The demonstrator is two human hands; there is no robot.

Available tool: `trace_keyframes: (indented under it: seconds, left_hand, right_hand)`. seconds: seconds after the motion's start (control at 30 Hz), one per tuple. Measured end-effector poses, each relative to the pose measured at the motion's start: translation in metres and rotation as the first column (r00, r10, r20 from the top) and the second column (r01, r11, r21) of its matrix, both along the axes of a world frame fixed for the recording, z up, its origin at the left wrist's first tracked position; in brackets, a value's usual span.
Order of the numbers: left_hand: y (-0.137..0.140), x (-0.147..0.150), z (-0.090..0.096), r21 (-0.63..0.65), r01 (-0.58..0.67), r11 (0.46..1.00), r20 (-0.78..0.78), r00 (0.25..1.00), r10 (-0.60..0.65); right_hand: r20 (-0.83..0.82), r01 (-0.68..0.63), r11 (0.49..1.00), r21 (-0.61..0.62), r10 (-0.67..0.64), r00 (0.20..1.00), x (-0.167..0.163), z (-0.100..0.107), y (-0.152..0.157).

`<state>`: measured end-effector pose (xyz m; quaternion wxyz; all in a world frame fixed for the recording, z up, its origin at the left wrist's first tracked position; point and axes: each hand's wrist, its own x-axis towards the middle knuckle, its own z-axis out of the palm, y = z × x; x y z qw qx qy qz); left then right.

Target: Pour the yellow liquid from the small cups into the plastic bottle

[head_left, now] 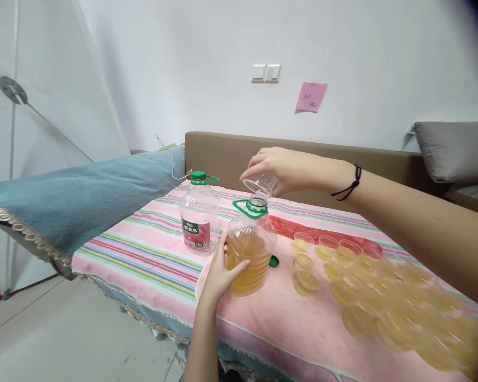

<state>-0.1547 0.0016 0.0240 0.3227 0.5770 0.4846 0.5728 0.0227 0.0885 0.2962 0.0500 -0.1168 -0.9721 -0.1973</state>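
Observation:
My left hand (223, 270) is wrapped round the lower side of a large clear plastic jug (255, 265), steadying it upright. Yellow liquid fills more than half of that jug, and a green ring handle (252, 209) circles its uncapped neck. Above the mouth, my right hand (281, 164) grips a small clear plastic cup (262, 184), tipped over the opening. Whether liquid is running from the cup cannot be made out. A green cap (274, 261) lies beside the jug. To the right stand many small plastic cups (306, 282) of yellow liquid.
A second jug (199, 212) with a green cap and pink label stands at the left. Behind the cups lies a red plastic bag (322, 233). A pink cloth (271, 318) covers the striped bed sheet (135, 260). The brown headboard (223, 154) runs along the wall.

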Motion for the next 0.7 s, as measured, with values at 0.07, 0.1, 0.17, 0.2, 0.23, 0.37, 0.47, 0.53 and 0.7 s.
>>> trace_keyframes:
  seconds: [0.07,0.1,0.17,0.2,0.23,0.37,0.47,0.53,0.7]
  left_hand:
    - [0.0000,-0.0002,0.0001,-0.002,-0.001,1.000,-0.005,1.000,0.001]
    - [-0.0001,-0.0003,0.0001,-0.004,-0.001,1.000,-0.008,1.000,0.001]
    - [-0.0001,-0.0005,0.0001,-0.011,-0.001,1.000,-0.012,1.000,0.001]
    - [0.0000,-0.0006,-0.0001,-0.012,-0.001,1.000,-0.013,1.000,0.001]
    - [0.0001,-0.0007,-0.0004,-0.012,-0.002,1.000,-0.014,1.000,0.002]
    - [0.0007,-0.0011,-0.0025,-0.013,-0.009,1.000,-0.018,1.000,0.008]
    - [0.0009,-0.0013,-0.0037,-0.014,-0.008,1.000,-0.017,1.000,0.008]
    - [0.0009,-0.0012,-0.0038,-0.007,-0.011,1.000,-0.018,1.000,0.011]
    - [0.0006,-0.0004,-0.0026,-0.002,0.006,1.000,-0.007,1.000,-0.006]
  right_hand:
    - [0.001,0.003,1.000,-0.005,-0.003,1.000,0.0000,-0.0002,-0.0007]
    - [-0.002,0.007,1.000,-0.006,-0.007,1.000,-0.0002,-0.0001,-0.0014]
    - [-0.011,0.023,1.000,-0.009,-0.023,1.000,-0.0008,0.0007,-0.0034]
    - [-0.010,0.032,0.999,-0.011,-0.032,0.999,-0.0010,0.0015,-0.0044]
    - [-0.005,0.039,0.999,-0.014,-0.039,0.999,-0.0010,0.0025,-0.0051]
    - [-0.035,0.047,0.999,-0.018,-0.047,0.998,0.0001,0.0068,-0.0060]
    - [-0.035,0.056,0.998,-0.036,-0.057,0.998,0.0010,0.0069,-0.0058]
    - [-0.015,0.060,0.997,-0.053,-0.060,0.998,0.0012,0.0055,-0.0058]
    - [-0.040,0.066,0.995,-0.070,-0.068,0.997,0.0018,0.0019,-0.0067]
